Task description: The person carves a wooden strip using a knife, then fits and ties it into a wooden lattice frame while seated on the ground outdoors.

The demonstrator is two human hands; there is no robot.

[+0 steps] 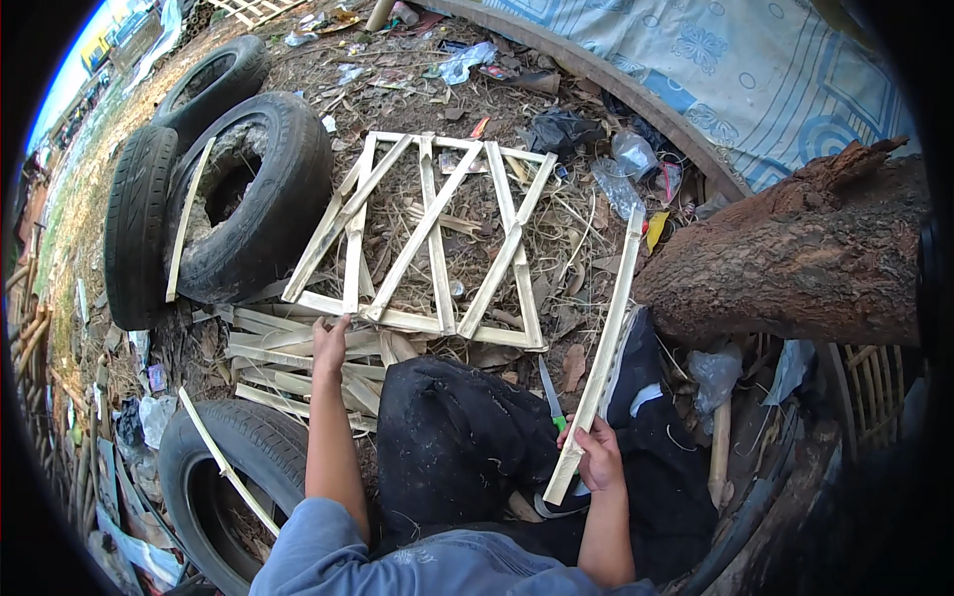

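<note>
A flat lattice of split bamboo strips, crossed in a zigzag between two long rails, lies on the ground in front of me. My left hand is at its near rail, toward the left end, with the fingers closed on the edge. A long, pale bamboo strip slants up and away from my right hand, whose fingers are wrapped round its lower end. Beside that strip, a knife with a green handle rests by my dark-trousered legs, its blade pointing away from me.
More split strips lie piled left of my knee. Old tyres stand at the left, another tyre nearer me; loose strips lean on them. A thick log lies at the right, below a patterned blue sheet. Plastic litter is scattered around.
</note>
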